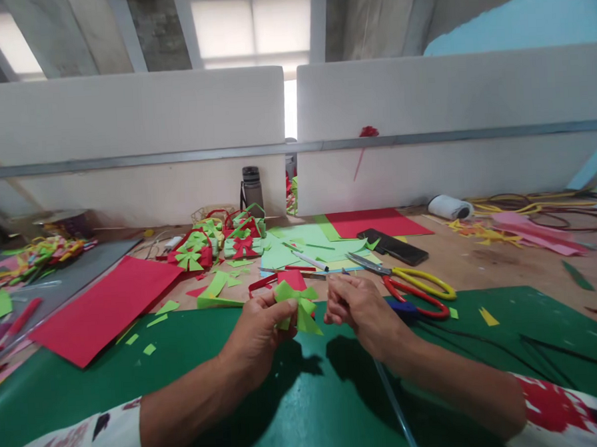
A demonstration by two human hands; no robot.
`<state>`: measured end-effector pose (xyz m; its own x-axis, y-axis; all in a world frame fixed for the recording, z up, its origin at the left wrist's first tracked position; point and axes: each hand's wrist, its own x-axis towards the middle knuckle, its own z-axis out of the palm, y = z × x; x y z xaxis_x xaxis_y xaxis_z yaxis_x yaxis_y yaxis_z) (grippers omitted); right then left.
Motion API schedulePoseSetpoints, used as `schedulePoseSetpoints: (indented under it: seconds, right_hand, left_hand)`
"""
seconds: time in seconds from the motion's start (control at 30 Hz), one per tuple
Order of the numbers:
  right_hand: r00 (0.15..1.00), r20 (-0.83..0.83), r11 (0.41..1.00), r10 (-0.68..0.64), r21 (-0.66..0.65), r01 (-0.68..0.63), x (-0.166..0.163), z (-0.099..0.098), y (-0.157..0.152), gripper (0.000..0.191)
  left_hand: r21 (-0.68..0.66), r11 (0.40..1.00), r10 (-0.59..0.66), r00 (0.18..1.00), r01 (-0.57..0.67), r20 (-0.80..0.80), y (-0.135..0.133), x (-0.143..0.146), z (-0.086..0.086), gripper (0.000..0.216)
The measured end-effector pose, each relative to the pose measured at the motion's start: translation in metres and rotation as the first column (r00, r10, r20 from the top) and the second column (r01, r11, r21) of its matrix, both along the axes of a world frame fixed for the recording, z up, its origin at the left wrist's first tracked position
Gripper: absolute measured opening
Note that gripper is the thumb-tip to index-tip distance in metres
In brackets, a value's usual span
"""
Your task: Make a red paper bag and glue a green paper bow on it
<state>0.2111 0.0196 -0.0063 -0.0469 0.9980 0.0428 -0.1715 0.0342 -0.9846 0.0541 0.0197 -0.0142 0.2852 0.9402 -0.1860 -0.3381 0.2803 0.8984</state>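
My left hand (264, 329) pinches a light-green paper bow (298, 302) between thumb and fingers, above the green mat. Directly behind the bow show a red paper piece (292, 277) and a thin red strip; whether they are joined to it I cannot tell. Just right of the bow, my right hand (357, 307) is closed with curled fingers, and what they hold, if anything, is hidden. Partly covered by the right hand and wrist is a blue-handled tool (403, 309), with a clear stick (395, 405) running toward me below the wrist. Scissors (411, 281) with yellow and red handles lie beyond.
Small red and green paper baskets (192, 252) stand behind, near a dark bottle (251, 189). Red sheets (107, 307), green scraps, a pen (310, 261) and a black phone (394, 245) lie about. Cables (485, 340) cross the right of the mat (197, 389). White panels (137, 118) rise behind.
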Motion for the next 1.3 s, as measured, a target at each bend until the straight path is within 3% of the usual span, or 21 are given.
schedulePoseSetpoints:
  seconds: [0.23, 0.33, 0.43, 0.63, 0.77, 0.93, 1.1, 1.3]
  right_hand:
    - [0.995, 0.098, 0.999, -0.005, 0.043, 0.001, 0.003, -0.006, -0.001, 0.04]
    - [0.995, 0.098, 0.999, -0.029, 0.034, 0.026, 0.005, -0.008, 0.002, 0.05]
    - [0.994, 0.081, 0.997, -0.073, 0.017, 0.072, 0.004, -0.006, 0.002, 0.044]
    - [0.979, 0.201, 0.994, 0.03, 0.093, -0.05, -0.008, -0.002, -0.004, 0.043]
    - [0.961, 0.273, 0.992, 0.036, 0.104, -0.067, -0.011, -0.003, -0.008, 0.034]
    - [0.952, 0.302, 0.991, 0.044, 0.11, -0.08, -0.009, -0.005, -0.007, 0.034]
    - [0.938, 0.345, 0.992, -0.046, 0.122, 0.004, -0.006, -0.007, -0.005, 0.028]
    - [0.918, 0.391, 0.99, 0.068, 0.086, -0.11, -0.007, -0.002, -0.011, 0.038]
  left_hand:
    - [-0.014, 1.0, 0.002, 1.0, -0.001, 0.01, -0.001, -0.001, 0.004, 0.018]
    - [-0.023, 1.0, 0.014, 1.0, -0.014, 0.015, -0.001, -0.001, 0.003, 0.018]
    - [-0.012, 1.0, -0.012, 1.0, 0.012, 0.013, -0.002, 0.0, 0.002, 0.02]
    - [0.053, 0.996, -0.065, 0.997, 0.067, -0.046, -0.005, 0.002, -0.009, 0.02]
    - [0.121, 0.989, -0.074, 0.99, 0.089, -0.119, -0.006, 0.003, -0.017, 0.016]
    - [0.147, 0.984, -0.074, 0.985, 0.097, -0.155, -0.006, 0.003, -0.014, 0.016]
    - [0.139, 0.984, -0.09, 0.987, 0.108, -0.133, -0.006, 0.003, -0.015, 0.012]
    - [0.108, 0.988, -0.101, 0.988, 0.113, -0.118, -0.005, 0.004, -0.017, 0.013]
